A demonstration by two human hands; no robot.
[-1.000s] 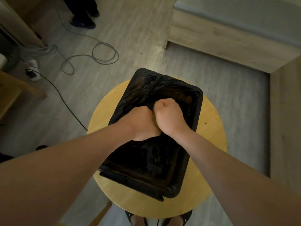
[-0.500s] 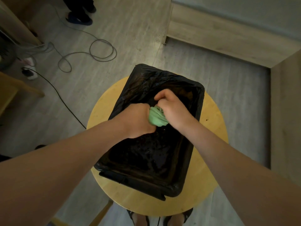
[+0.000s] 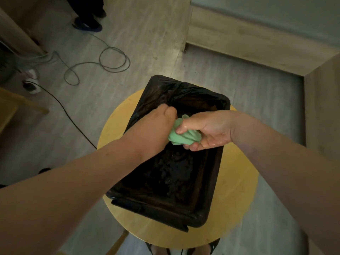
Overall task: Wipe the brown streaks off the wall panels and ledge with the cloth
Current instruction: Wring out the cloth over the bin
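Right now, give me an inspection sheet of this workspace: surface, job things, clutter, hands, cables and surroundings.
Surface: round yellow tabletop, carrying a black-lined tub with dark liquid.
Job's things: green cloth, bunched, above the tub.
Clutter: nothing seen.
Hands: left hand and right hand both grip the cloth.
Cables: grey cable looped on the floor; black cable running toward the table.
Surroundings: wooden bed base; another person's shoes.

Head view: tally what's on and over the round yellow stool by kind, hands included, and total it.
Crumpled green cloth: 1
Black plastic-lined rectangular tub: 1
Round yellow wooden stool: 1
Hands gripping the cloth: 2, left hand and right hand
Total: 5
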